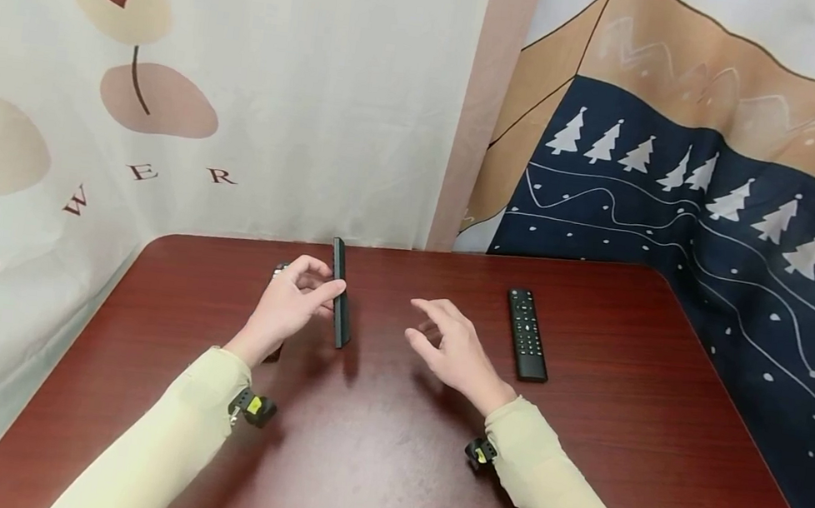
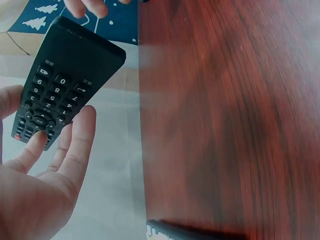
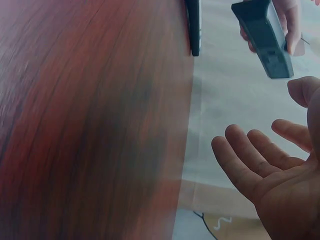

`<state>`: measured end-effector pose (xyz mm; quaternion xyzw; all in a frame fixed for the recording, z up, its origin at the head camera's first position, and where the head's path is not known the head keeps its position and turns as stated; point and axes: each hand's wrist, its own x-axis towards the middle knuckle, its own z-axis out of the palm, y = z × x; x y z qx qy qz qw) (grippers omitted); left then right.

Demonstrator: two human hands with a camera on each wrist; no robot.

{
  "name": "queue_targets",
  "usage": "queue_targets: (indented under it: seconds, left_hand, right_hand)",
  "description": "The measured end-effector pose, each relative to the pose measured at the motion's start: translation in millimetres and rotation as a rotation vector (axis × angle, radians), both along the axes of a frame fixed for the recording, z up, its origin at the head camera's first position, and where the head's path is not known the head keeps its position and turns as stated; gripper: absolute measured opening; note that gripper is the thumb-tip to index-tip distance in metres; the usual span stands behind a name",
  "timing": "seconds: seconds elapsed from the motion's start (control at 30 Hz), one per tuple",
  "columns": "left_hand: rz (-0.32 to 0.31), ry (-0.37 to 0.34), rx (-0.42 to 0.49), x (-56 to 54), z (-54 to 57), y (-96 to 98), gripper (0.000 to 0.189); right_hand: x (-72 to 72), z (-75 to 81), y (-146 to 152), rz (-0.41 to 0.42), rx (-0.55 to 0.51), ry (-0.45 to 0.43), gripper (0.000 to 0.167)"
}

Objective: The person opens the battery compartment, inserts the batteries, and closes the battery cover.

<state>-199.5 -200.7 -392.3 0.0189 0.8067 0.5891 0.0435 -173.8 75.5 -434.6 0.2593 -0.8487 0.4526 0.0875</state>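
Observation:
My left hand [image 1: 287,301] pinches a black remote control [image 1: 340,313] above the table, held up on its edge. In the left wrist view, the number keys of this remote [image 2: 75,52] face the camera, with the thumb on the button side. From the right wrist view comes its plain back [image 3: 262,32]. My right hand [image 1: 460,352] hovers to the right of it, apart, fingers spread and slightly bent, holding nothing. Partly hidden behind my left hand, a second remote [image 1: 274,354] lies on the table. A third black remote [image 1: 527,335] lies face up beyond my right hand.
The reddish-brown wooden table [image 1: 385,453] fills the lower view. A pale curtain [image 1: 333,111] with flower prints hangs behind its far edge. Dark blue cloth [image 1: 611,193] with white trees hangs at the right. Each sleeve carries a small black wrist device [image 1: 254,407].

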Motion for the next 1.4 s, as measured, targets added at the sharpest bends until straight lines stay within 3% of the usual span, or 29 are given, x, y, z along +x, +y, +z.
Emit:
queue_targets:
  seconds: [0.33,0.53,0.9,1.4]
  left_hand:
    - [0.011,0.005,-0.022,-1.8,2.0,-22.4,0.042]
    - [0.032,0.0,-0.104,1.7,6.0,-36.7,0.047]
    - [0.056,0.056,-0.273,-4.5,6.7,-58.0,0.049]
    - [0.093,0.09,-0.424,-1.2,4.9,-88.9,0.05]
  right_hand:
    - [-4.6,0.5,18,-0.036,0.068,-0.008,0.043]
    - [-5.8,2.1,28,-0.051,0.102,-0.02,0.044]
    - [-6.8,2.5,43,-0.09,0.14,0.001,0.043]
    - [-14.0,0.9,50,-0.111,0.218,-0.017,0.044]
